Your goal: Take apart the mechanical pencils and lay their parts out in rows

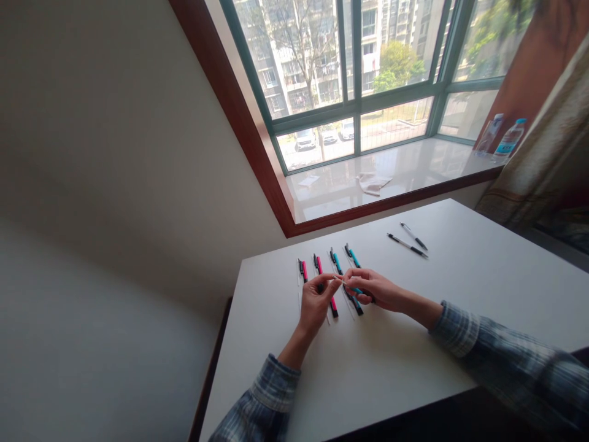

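Note:
My left hand [315,306] and my right hand [376,291] meet above the table, fingertips almost touching. Between them, both pinch a thin pale stick-like piece [339,278], too small to make out fully. Under and behind the hands lies a row of pens: a pink and black pen [304,271] at the left, another pink pen [318,264] beside it, then a teal pen [337,263] and a further teal pen [353,256]. Thin clear or white strips lie alongside these pens. My fingers partly hide the row's near part.
On the white table [405,356], a black and white pen [407,245] and a second such pen [414,236] lie at the back right. A crumpled sheet [373,183] and a plastic bottle [510,140] are on the windowsill. A wall [138,184] rises at the left.

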The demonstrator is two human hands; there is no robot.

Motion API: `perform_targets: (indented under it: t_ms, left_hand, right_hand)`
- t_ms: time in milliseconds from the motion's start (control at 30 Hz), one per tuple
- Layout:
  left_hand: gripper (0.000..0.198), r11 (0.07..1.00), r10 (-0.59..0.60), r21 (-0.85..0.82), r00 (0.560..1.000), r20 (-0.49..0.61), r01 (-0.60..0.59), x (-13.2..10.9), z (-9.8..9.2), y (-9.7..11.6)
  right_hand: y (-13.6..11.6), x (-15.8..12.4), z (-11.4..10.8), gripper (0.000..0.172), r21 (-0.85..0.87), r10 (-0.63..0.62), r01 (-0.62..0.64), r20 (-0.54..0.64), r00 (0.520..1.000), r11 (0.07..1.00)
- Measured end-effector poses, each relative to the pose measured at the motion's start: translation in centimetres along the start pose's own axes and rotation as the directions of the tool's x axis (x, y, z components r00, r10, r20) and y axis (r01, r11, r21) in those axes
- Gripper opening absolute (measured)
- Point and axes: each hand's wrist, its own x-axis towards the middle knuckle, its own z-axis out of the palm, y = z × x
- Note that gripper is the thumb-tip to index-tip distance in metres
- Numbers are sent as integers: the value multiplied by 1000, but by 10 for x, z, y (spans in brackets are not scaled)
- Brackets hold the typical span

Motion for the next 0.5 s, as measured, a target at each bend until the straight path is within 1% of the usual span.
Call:
perform_targets:
  t_ms: [167,233,300,333,400,433,500]
  left_hand:
    - [38,995,30,-93,992,-123,-41,5,-6,1]
    - [38,986,30,-155,981,-193,-60,10,-12,3]
    - [39,974,13,-214,962,-274,-74,15,-18,4]
    - [39,968,1,-240,951,-310,-79,18,-21,5]
    - [39,957,-16,-274,933,-360,-90,22,-25,7]
    - [39,956,-19,-279,930,-367,-91,23,-27,8]
    - [40,963,-22,-259,936,-351,-75,23,-27,10]
  right_hand:
    - [-1,-1,-3,35,-67,-12,12,-5,1000,998]
    - [-1,0,-5,35,-118,-25,22,-24,999,993]
    - [-1,0,-6,37,-195,-50,35,-70,996,980]
    - [-1,1,-7,38,-242,-77,49,-105,992,969]
    - [-2,1,-7,41,-349,-171,105,-164,972,931]
    - [-3,1,-6,42,-404,-227,141,-175,958,904]
    - [-4,1,-5,41,-496,-323,206,-161,933,843]
